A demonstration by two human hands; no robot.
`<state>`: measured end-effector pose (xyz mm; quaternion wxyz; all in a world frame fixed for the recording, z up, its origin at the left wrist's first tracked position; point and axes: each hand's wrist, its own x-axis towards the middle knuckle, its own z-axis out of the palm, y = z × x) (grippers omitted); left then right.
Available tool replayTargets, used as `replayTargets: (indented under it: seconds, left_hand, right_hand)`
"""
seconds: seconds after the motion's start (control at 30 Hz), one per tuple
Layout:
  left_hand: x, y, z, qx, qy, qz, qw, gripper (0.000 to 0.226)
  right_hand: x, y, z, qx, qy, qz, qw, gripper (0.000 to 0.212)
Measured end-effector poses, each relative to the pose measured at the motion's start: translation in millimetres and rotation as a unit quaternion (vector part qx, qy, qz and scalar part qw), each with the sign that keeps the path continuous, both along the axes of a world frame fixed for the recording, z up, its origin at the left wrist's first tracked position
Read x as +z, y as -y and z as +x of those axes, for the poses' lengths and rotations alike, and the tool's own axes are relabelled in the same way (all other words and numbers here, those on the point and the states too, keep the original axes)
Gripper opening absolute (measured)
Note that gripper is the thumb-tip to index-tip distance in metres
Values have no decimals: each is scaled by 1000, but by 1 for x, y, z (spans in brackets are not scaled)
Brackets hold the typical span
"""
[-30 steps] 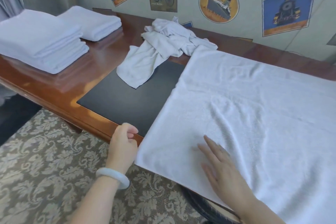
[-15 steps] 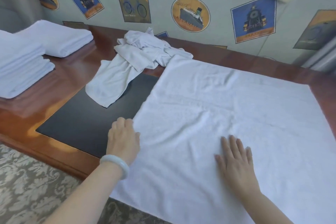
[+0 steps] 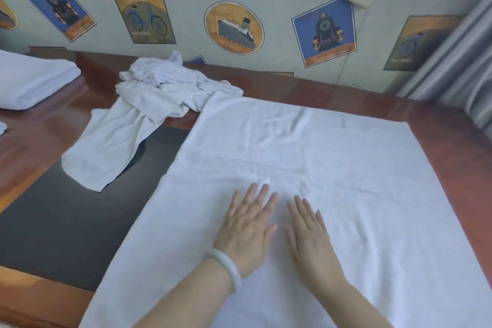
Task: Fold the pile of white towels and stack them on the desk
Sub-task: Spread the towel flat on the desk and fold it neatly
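Observation:
A large white towel (image 3: 332, 157) lies spread flat over the right part of the wooden desk (image 3: 450, 146), its near edge hanging over the front. My left hand (image 3: 247, 229), with a pale bangle on the wrist, lies flat on the towel with straight fingers. My right hand (image 3: 310, 234) lies flat beside it, a small gap between them. A crumpled white towel (image 3: 149, 109) sits at the back left of the spread one. A folded white towel (image 3: 29, 82) rests at the far left.
A black desk mat (image 3: 66, 224) covers the desk to the left of the spread towel, partly under both towels. The wall with poster-print paper (image 3: 234, 26) runs behind the desk. A grey curtain (image 3: 458, 66) hangs at the right.
My left hand moved from the towel's left edge onto the towel and flattened out beside my right hand. The view shifted right, so the left stack of folded towels dropped out of sight.

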<state>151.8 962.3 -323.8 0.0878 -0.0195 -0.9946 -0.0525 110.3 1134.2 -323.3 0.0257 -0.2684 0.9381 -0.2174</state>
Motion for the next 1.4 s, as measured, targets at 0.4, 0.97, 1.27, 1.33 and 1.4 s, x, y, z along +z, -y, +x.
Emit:
replayTargets:
  seconds: [0.4,0.97,1.27,1.33,1.4]
  left_hand:
    - [-22,90,-22,296,111,29,948,72]
    - [-34,147,-43,312,19,7,950,84]
    - [-2,146,-190,59,95,7,994,71]
    - [-7,158,-226,59,115,-20,991,94]
    - [-10,173,-251,93,173,-1,980,93]
  right_hand:
    - [-23,-52,-43,-145,-40,132,980,69]
    - [-7,30,-127,-120,-8,136,983,82]
    - [6,80,-211,-215,97,199,951,65]
    - [0,81,-229,-209,77,213,951,71]
    - [-3,82,-243,-193,64,234,951,81]
